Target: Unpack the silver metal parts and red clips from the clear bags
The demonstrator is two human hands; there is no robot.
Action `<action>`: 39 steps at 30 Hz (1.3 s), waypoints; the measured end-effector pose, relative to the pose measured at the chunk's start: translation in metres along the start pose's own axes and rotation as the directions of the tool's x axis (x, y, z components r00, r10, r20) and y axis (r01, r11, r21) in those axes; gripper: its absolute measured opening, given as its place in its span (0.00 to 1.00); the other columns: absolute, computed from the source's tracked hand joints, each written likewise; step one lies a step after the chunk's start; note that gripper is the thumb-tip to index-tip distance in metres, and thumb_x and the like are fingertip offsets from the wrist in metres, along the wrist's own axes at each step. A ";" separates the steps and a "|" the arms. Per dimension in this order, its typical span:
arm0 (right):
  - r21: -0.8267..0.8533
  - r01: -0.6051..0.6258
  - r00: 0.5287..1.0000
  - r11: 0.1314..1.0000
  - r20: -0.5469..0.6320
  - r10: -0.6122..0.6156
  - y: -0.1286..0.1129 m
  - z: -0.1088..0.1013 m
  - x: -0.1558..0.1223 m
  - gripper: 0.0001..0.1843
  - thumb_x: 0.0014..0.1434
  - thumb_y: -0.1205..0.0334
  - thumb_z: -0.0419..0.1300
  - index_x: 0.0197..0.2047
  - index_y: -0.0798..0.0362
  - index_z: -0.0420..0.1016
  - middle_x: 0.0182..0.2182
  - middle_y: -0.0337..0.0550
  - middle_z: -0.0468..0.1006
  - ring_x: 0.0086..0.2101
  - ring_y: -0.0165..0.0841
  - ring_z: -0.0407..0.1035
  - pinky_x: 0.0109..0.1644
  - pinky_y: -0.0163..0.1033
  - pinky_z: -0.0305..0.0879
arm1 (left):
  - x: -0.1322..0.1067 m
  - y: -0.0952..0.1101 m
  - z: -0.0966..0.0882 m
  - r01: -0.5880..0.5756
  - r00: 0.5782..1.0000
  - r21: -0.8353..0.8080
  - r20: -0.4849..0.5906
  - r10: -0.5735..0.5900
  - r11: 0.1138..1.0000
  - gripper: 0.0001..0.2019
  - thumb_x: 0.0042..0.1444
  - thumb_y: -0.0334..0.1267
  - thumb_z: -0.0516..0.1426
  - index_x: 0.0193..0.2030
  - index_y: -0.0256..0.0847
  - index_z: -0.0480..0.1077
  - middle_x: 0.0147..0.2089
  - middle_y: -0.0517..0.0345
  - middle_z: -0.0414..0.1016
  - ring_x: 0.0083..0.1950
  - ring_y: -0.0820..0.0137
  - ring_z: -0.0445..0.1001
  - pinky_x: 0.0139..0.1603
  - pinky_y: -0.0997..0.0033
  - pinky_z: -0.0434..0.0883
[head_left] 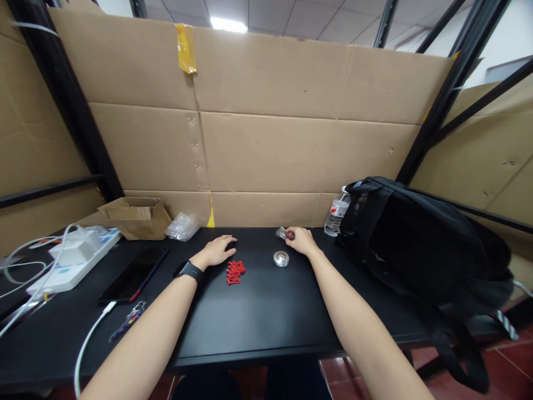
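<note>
My left hand (219,251) lies flat on the black table (258,316), fingers stretched out, just above a small pile of red plastic pieces (235,272). A black watch (189,271) is on that wrist. My right hand (300,240) rests further back with its fingers closed on a small clear packet holding something red (283,234). A round silver metal piece (281,258) sits on the table just left of my right hand, apart from it.
A black backpack (420,239) fills the right side, a water bottle (336,214) beside it. At left lie a phone (133,273), a white power strip with cables (70,261), keys (129,319), an open cardboard box (135,216) and a clear bag (182,226). Cardboard walls stand behind.
</note>
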State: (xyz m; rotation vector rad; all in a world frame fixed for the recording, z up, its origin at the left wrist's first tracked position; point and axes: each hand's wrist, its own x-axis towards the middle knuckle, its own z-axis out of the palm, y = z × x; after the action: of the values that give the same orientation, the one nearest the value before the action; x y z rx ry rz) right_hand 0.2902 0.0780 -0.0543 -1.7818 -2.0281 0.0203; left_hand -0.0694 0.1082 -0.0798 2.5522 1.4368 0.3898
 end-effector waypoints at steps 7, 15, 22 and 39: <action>0.098 0.154 0.988 0.983 -0.032 -0.152 -0.014 -0.003 -0.002 0.21 0.58 0.70 0.57 0.52 0.44 0.80 0.47 0.40 0.82 0.45 0.35 0.75 0.49 0.35 0.66 | -0.001 0.002 -0.002 0.009 1.000 0.009 0.012 -0.009 1.000 0.27 0.62 0.49 0.51 0.66 0.42 0.66 0.71 0.46 0.62 0.73 0.57 0.59 0.71 0.54 0.58; 0.074 0.183 0.983 0.980 -0.019 -0.182 -0.012 0.002 -0.002 0.37 0.61 0.77 0.52 0.67 0.34 0.65 0.62 0.38 0.68 0.57 0.35 0.69 0.60 0.38 0.63 | 0.000 0.001 -0.001 -0.004 1.000 -0.011 0.009 0.004 1.000 0.27 0.62 0.49 0.52 0.65 0.41 0.67 0.70 0.45 0.63 0.72 0.56 0.60 0.71 0.53 0.59; 0.063 0.176 0.981 0.982 0.072 -0.180 -0.010 0.004 0.000 0.23 0.64 0.70 0.53 0.54 0.39 0.80 0.54 0.40 0.76 0.53 0.36 0.72 0.58 0.38 0.64 | 0.000 0.001 0.000 -0.007 1.000 -0.015 -0.003 0.007 1.000 0.27 0.61 0.49 0.52 0.64 0.42 0.67 0.70 0.46 0.64 0.72 0.56 0.61 0.71 0.54 0.59; 0.151 -0.053 0.998 0.987 -0.015 0.056 -0.012 0.006 0.002 0.10 0.59 0.57 0.62 0.43 0.44 0.83 0.41 0.41 0.84 0.42 0.38 0.78 0.45 0.37 0.69 | 0.000 0.001 0.000 -0.001 1.000 -0.014 0.001 0.001 1.000 0.27 0.61 0.49 0.52 0.65 0.41 0.67 0.70 0.45 0.63 0.72 0.55 0.60 0.71 0.53 0.59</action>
State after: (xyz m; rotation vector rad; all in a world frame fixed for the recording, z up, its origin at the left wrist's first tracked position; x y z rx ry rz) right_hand 0.2771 0.0796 -0.0559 -1.7362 -1.9109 0.1679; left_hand -0.0685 0.1077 -0.0800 2.5424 1.4271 0.3977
